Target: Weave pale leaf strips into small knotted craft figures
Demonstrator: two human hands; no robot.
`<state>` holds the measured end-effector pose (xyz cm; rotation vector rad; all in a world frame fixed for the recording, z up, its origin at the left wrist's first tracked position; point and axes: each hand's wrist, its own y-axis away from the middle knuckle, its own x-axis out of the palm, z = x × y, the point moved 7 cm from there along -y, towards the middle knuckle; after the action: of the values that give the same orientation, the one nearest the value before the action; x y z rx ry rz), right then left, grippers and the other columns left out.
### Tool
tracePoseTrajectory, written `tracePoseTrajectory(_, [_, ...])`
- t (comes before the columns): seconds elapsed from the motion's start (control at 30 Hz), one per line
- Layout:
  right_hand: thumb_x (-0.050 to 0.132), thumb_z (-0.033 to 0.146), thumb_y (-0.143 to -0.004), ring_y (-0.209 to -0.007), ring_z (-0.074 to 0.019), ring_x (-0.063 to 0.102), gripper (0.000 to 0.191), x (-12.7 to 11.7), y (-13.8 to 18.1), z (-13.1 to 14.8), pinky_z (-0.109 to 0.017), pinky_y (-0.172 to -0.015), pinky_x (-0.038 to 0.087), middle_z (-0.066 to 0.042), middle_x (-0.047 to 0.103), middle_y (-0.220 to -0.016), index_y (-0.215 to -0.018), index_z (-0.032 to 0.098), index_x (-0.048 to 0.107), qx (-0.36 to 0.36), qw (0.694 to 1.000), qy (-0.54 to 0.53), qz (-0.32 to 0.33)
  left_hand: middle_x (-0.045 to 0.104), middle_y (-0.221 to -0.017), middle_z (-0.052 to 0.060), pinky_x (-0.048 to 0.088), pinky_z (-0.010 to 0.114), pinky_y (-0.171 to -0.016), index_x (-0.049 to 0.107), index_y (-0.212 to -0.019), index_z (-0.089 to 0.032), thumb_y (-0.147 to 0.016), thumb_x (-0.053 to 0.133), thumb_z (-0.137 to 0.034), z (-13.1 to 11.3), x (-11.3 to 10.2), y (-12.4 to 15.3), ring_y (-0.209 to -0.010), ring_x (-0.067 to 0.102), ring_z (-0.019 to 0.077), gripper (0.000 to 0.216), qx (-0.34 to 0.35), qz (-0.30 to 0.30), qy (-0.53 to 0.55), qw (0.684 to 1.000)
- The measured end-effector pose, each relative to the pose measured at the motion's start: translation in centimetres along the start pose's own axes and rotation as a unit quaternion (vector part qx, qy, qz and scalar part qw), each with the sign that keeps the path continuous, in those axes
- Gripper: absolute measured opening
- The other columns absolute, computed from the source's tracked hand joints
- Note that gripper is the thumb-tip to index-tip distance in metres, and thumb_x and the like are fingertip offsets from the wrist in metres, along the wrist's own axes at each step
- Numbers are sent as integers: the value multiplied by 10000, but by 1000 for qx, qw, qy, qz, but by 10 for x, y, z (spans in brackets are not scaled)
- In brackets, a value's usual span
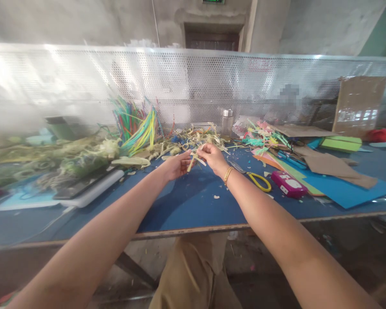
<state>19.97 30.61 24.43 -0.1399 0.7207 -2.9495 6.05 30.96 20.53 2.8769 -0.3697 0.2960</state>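
My left hand [177, 165] and my right hand [214, 159] meet over the middle of the blue tabletop [189, 210]. Between them is a small piece made of pale yellow-green strips [191, 165], whose ends stick out below the fingers. The right thumb and fingers pinch the piece from its upper right side, and a chain bracelet circles that wrist. On the other side, the left fingertips close on the piece's edge. Whether the strips are paper or dried leaf cannot be made out. Scissors with yellow handles [260, 182] lie just right of my right hand.
Behind my hands lies a heap of pale scraps [202, 136]. Colourful pipe cleaners [137, 128] stand back left, and a glass bottle [227, 122] stands behind. At right are a purple box [288, 184] and coloured sheets [350, 189]. A perforated metal screen [212, 81] borders the table.
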Motion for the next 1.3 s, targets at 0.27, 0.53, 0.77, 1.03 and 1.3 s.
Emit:
tracePoseTrajectory(0.27, [767, 445, -632, -637, -129, 570, 339, 4, 3, 3, -263, -599, 420, 32, 600, -650, -701, 207, 537, 13, 1000, 18, 16, 664, -715, 4, 411, 206, -585, 670, -877, -181, -614, 847, -253, -14, 5, 2, -618, 580, 81, 325, 134, 18, -48, 990])
tracePoseTrajectory(0.53, [774, 442, -617, -586, -112, 514, 355, 3, 3, 5, -259, -577, 403, 48, 551, -596, -658, 204, 513, 17, 1000, 1, 13, 717, -942, 66, 422, 241, -648, 687, -938, -198, -723, 758, -408, -18, 15, 11, -802, 648, 140, 309, 140, 85, -108, 981])
tracePoseTrajectory(0.77, [773, 455, -600, -601, -124, 530, 357, 3, 5, 4, -272, -603, 409, 36, 573, -587, -653, 203, 526, 34, 999, 28, -8, 718, -923, 47, 410, 268, -742, 690, -924, -204, -693, 776, -383, -22, 8, 7, -860, 629, 153, 305, 194, 30, -164, 967])
tracePoseTrajectory(1.03, [742, 451, -637, -604, -123, 506, 315, 0, 4, 5, -273, -620, 398, 29, 573, -613, -638, 199, 553, 10, 999, 35, -24, 711, -850, 44, 439, 289, -759, 703, -884, -186, -682, 777, -408, -28, 13, 7, -762, 614, 144, 309, 226, 63, -151, 960])
tracePoseTrajectory(1.3, [744, 453, -638, -559, -102, 432, 316, 6, 5, 4, -259, -573, 357, 46, 523, -586, -638, 202, 552, 5, 999, 37, -2, 635, -639, 22, 373, 268, -582, 686, -688, -169, -654, 778, -314, -33, 11, 14, -564, 495, 115, 175, 223, 19, -143, 964])
